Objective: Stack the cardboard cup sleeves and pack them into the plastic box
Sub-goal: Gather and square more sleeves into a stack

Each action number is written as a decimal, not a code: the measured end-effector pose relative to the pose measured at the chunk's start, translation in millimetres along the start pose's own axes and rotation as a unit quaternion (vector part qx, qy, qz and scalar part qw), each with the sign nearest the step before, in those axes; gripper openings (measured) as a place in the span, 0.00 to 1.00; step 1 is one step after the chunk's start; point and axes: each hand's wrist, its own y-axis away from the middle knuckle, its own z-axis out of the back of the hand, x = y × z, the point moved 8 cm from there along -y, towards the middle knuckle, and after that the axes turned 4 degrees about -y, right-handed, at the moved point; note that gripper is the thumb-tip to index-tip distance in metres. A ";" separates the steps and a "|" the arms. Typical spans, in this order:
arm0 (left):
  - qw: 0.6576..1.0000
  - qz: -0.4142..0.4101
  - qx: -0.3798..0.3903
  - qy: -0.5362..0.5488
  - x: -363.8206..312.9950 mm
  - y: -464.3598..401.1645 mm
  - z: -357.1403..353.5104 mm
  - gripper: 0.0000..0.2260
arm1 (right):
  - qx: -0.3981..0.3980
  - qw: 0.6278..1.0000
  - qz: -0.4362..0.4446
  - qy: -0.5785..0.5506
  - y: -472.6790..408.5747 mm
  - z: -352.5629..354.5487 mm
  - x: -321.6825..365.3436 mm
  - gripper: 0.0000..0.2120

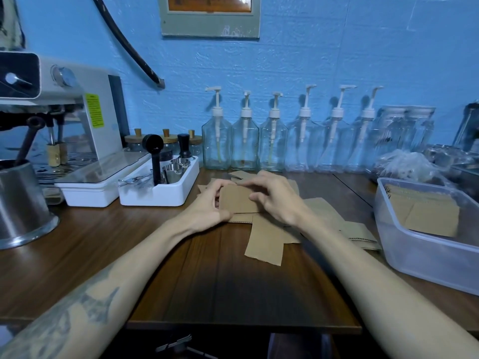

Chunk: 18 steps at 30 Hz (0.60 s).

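Both hands hold a small stack of brown cardboard cup sleeves [237, 199] just above the wooden counter. My left hand [207, 206] grips its left edge and my right hand [274, 196] grips its right side with curled fingers. Several loose sleeves lie flat under and around the hands, one sleeve [265, 242] nearest to me and more sleeves [355, 229] to the right. The clear plastic box [414, 252] stands at the right edge with a packed pile of sleeves [425, 213] inside.
A white tool tray [155, 195] with steel cups and a black scoop stands left of the hands, beside an espresso machine [77, 120] and a steel pitcher [20, 203]. Pump bottles [245, 141] line the blue wall. A plastic bag [407, 164] lies behind the box.
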 end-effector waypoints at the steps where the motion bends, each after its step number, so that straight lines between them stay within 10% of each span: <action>1: 1.000 0.002 -0.005 0.009 -0.1 0.2 0.7 0.25 | 0.012 1.000 0.008 0.020 0.0 -4.0 0.9 0.19; 6: 0.997 -0.038 -0.065 0.006 -5.8 -1.6 11.6 0.11 | -0.027 0.995 0.032 0.092 0.3 4.7 -2.2 0.20; 18: 0.996 -0.035 -0.072 -0.035 -3.5 -1.5 11.7 0.11 | -0.010 1.000 -0.022 0.010 1.2 8.3 -23.2 0.15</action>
